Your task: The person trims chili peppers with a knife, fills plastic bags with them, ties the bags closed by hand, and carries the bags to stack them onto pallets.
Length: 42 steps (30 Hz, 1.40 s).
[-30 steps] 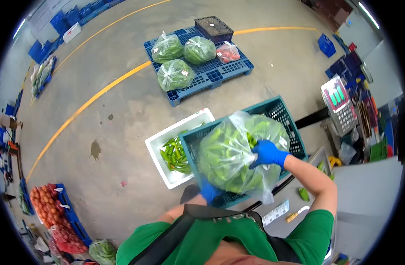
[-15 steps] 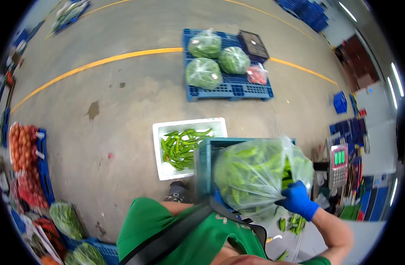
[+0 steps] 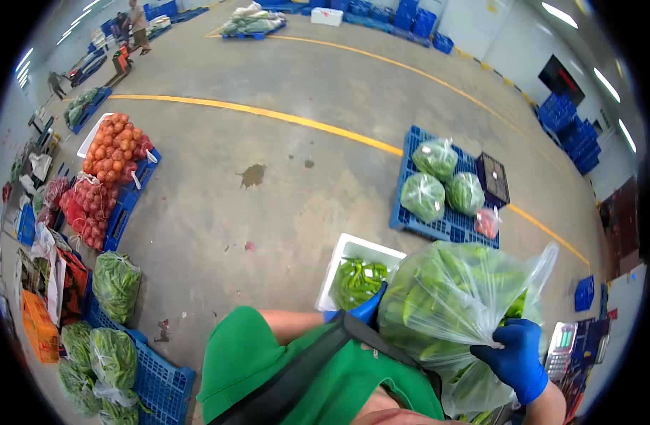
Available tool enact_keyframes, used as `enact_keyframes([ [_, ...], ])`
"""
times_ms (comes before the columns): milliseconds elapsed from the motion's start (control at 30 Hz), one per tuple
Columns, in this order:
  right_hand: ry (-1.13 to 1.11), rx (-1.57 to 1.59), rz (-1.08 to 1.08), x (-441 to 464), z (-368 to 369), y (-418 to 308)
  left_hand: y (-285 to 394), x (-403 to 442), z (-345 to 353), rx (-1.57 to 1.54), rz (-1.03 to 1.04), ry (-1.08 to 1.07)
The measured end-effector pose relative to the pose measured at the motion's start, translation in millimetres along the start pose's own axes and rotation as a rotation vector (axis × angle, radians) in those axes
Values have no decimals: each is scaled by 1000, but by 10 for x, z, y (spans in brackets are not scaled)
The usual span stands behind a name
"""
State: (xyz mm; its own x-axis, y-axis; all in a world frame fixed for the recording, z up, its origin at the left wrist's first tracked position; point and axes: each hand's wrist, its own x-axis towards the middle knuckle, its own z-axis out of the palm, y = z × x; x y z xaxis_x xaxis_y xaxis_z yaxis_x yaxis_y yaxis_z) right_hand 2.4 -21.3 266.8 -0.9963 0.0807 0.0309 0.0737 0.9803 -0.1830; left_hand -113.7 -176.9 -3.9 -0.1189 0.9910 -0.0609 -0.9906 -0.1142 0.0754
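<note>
A large clear plastic bag of green peppers [image 3: 438, 297] is in front of my body, right of centre. My right hand [image 3: 513, 354], in a blue glove, is closed around the bag's gathered neck. My left hand [image 3: 364, 309], also blue-gloved, holds the bag's left side from low down, its fingers partly hidden behind the bag. Just beyond my left hand, a white foam box [image 3: 326, 283] on the floor contains loose long green peppers [image 3: 357, 280].
A blue pallet [image 3: 410, 221] ahead on the right bears bagged greens and a dark crate [image 3: 493, 178]. A digital scale [image 3: 560, 347] stands at right. To the left are onion sacks [image 3: 112, 150] and bagged vegetables [image 3: 116, 283] by a blue pallet [image 3: 162, 382].
My view has swung left. My left hand now shows at the bag's left side. The teal crate seen earlier under the bag is out of sight, while my right hand keeps its grip.
</note>
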Motion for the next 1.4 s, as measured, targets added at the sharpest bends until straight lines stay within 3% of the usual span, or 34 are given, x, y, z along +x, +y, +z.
enact_keyframes([
  [100, -155, -80, -51, 345, 414, -141, 418, -419, -308, 105, 115, 13],
  [167, -332, -87, 103, 686, 713, -337, 797, -858, -366, -78, -20, 50],
  [267, -461, -43, 310, 1350, 1129, -696, 1383, -1245, -855, -203, -34, -22],
  [500, -731, -86, 173, 2715, 1925, -1338, 3011, -2038, -1261, -137, 89, 70],
  [567, -754, 2, 254, 3108, 2055, -1474, 3351, -2138, -1467, -106, 137, 105],
  [667, -699, 68, 135, 3801, 2364, -1480, 3802, -2243, -1887, -4, 216, 178],
  [833, -703, 167, -75, 5024, 3350, -1236, 4496, -2808, -2422, 276, 175, 586],
  [900, -732, 36, -207, 5797, 3722, -1138, 4596, -3043, -2990, 448, 406, 1096],
  [933, -584, 130, -288, 6174, 4127, -845, 4530, -3280, -3417, 490, 527, 1125],
  [967, -682, 122, -223, 6617, 4307, -777, 4522, -3539, -3588, 372, 587, 1179],
  [1000, -671, 247, -254, 7061, 4565, -657, 4543, -3738, -3491, 207, 652, 1350],
  [1033, -666, 178, -277, 7452, 4817, -629, 4401, -4034, -3708, 77, 662, 1468],
  [1100, -682, 194, -239, 8152, 5405, -515, 4079, -4256, -3615, -48, 772, 1854],
  [1167, -638, 202, -138, 8565, 5991, -489, 3813, -4346, -3404, 13, 581, 1887],
  [1233, -769, 48, -189, 8906, 6524, -530, 3875, -4148, -3269, -94, 375, 1927],
  [1400, -554, -148, -132, 9747, 8159, -283, 4584, -3630, -3320, -189, 75, 1944],
])
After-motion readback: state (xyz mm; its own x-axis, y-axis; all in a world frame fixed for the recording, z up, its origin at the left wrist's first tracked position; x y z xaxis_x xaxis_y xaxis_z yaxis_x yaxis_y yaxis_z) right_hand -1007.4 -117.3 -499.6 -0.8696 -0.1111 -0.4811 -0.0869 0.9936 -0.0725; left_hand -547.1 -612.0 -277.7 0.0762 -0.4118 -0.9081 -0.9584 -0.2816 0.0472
